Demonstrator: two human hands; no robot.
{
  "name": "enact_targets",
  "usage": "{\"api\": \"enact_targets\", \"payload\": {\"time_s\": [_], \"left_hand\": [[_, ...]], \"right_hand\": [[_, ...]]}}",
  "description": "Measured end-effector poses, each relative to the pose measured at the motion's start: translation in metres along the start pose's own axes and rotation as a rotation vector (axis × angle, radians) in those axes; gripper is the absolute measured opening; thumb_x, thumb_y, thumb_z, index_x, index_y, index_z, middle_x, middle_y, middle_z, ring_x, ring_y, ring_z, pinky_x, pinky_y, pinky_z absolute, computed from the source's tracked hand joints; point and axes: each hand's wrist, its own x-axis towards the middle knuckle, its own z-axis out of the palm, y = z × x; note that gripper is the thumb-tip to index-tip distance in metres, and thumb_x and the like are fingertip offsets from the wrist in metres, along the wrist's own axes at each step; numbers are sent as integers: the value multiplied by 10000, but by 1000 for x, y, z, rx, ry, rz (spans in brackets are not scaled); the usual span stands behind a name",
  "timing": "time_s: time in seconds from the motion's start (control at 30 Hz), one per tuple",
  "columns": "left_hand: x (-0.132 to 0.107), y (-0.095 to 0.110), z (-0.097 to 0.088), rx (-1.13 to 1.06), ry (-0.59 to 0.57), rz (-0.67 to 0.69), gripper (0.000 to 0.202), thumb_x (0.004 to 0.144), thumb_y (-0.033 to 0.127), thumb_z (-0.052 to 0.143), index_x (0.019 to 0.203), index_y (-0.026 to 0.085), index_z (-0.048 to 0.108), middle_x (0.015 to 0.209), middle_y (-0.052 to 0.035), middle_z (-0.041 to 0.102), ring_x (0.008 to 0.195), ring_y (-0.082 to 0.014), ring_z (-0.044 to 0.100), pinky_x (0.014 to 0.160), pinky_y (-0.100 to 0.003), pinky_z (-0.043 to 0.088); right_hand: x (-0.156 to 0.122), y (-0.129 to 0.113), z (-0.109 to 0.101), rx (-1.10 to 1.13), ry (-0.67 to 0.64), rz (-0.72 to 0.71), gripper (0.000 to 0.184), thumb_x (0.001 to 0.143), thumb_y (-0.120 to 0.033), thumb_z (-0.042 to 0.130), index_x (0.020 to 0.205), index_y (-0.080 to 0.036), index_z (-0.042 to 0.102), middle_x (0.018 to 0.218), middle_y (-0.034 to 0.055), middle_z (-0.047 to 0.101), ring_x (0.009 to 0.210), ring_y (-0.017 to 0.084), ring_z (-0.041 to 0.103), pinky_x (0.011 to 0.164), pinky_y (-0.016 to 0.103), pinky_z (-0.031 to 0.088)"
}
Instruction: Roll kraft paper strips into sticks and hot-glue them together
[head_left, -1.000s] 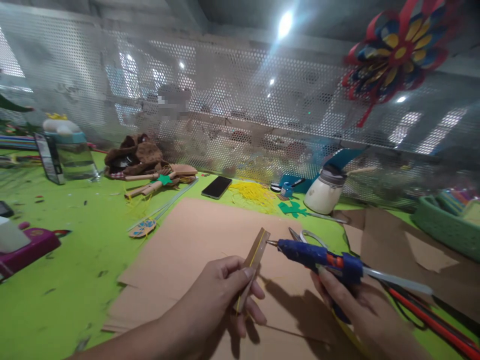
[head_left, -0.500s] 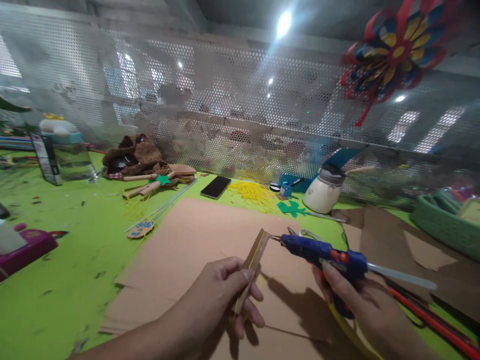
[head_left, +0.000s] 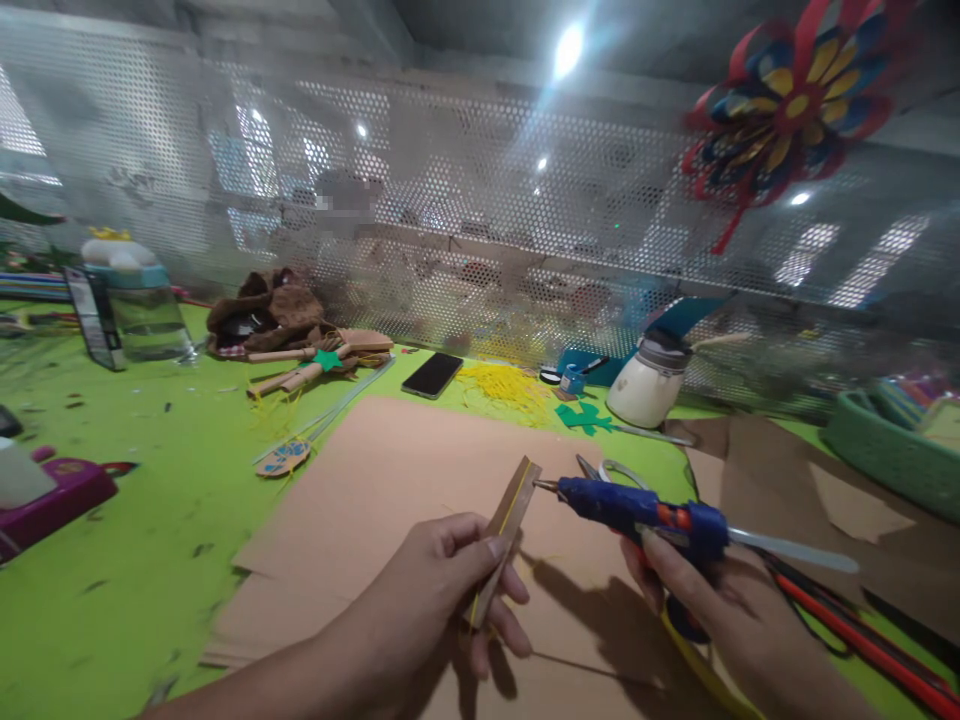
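My left hand is closed on a narrow brown cardboard strip with a thin yellow line down it, held upright and tilted to the right. My right hand grips a blue glue gun with a clear glue stick out the back. The gun's metal nozzle touches the strip near its upper end. Both are held above a large brown cardboard sheet on the green table.
Scissors lie just behind the gun. A phone, yellow shreds, a green paper cutout and a white jar stand behind the sheet. A green basket is at the right, a purple tool at the left. Perforated metal screen behind.
The glue gun's nozzle shifted slightly along the upper end of the strip and back down. My left hand and the strip have hardly moved.
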Motion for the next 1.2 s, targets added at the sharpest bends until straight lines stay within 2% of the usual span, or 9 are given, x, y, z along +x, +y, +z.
{"api": "enact_targets", "payload": {"time_s": [0.1, 0.27, 0.4, 0.57, 0.73, 1.2], "left_hand": [[1, 3, 1, -6, 27, 7, 286, 809, 419, 546, 777, 134, 535, 554, -66, 613, 435, -138, 573, 358, -181, 329], [1, 3, 1, -1, -9, -3, 327, 815, 447, 525, 756, 126, 545, 562, -77, 611, 459, -139, 582, 359, -176, 319], [0, 3, 1, 5, -9, -10, 303, 805, 427, 540, 743, 131, 536, 545, -57, 596, 456, -138, 580, 353, -172, 318], [-2, 2, 0, 19, -34, -11, 332, 809, 452, 528, 753, 126, 550, 531, -67, 601, 442, -128, 568, 356, -168, 310], [-3, 3, 2, 19, -7, -13, 321, 796, 444, 549, 742, 128, 550, 513, -60, 592, 432, -126, 561, 355, -168, 306], [-2, 3, 1, 33, -29, -36, 351, 805, 472, 528, 757, 126, 550, 536, -89, 629, 408, -121, 545, 363, -177, 311]], "right_hand": [[-1, -7, -2, 111, -27, 41, 452, 768, -582, 526, 621, -165, 625, 583, 41, 573, 575, 177, 516, 528, 263, 392], [2, -11, -1, 508, -48, 223, 418, 739, -552, 599, 730, -138, 651, 615, 41, 585, 514, 138, 495, 460, 241, 378], [6, -6, 2, 651, -67, 255, 376, 742, -519, 621, 756, -143, 628, 657, 33, 586, 511, 121, 489, 456, 231, 379], [7, -7, 4, 598, -55, 227, 374, 769, -511, 596, 740, -139, 620, 621, 14, 560, 505, 115, 468, 462, 229, 346], [6, -7, 3, 548, -53, 219, 393, 771, -530, 583, 738, -138, 609, 619, 16, 558, 519, 120, 462, 471, 235, 337], [5, -11, 0, 373, -11, 164, 478, 757, -582, 558, 595, -133, 579, 530, 17, 522, 496, 120, 443, 467, 238, 320]]}}
